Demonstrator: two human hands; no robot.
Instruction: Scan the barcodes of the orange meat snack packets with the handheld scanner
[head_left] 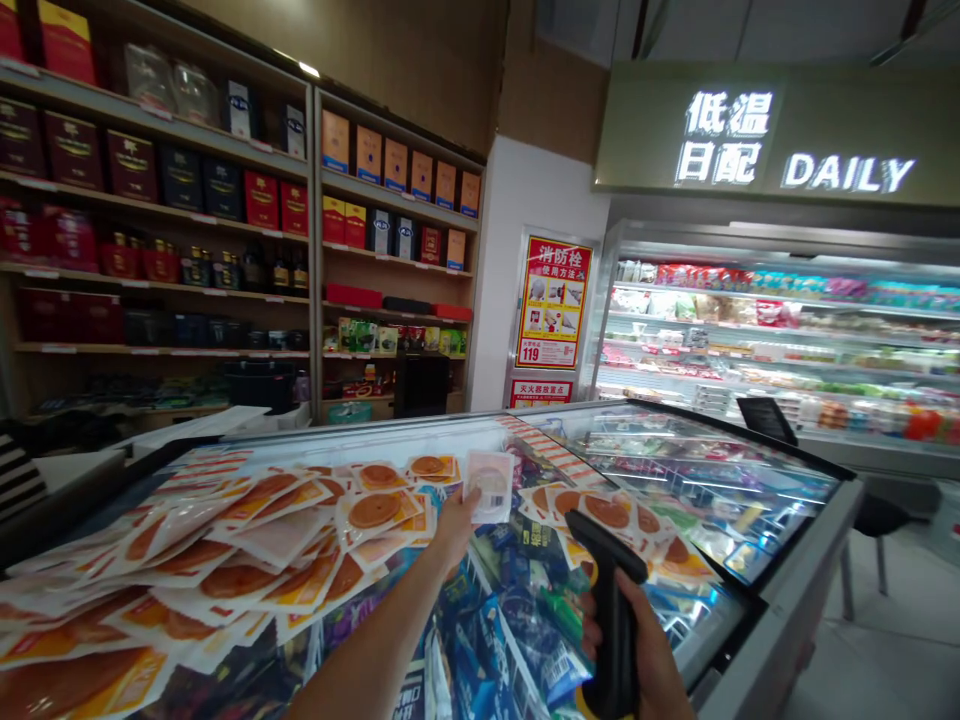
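Observation:
My left hand (455, 522) reaches out over the chest freezer and grips the lower left edge of a flat, whitish food packet (491, 488), a barcode facing me. Wrapped around the handle of a black barcode scanner (616, 620) is my right hand (646, 640); the scanner's head points up and to the left. On the glass left of my left hand lies a big heap of packets (247, 550) with round, orange-brown contents. A smaller group of similar packets (607, 510) lies behind the scanner.
Under the freezer's glass (480, 610) are blue and green bags. Wooden shelves (165, 215) with boxes and bottles stand at the back left. A lit refrigerated display (780, 330) is at the back right. A dark chair (892, 510) stands beyond the freezer's right edge.

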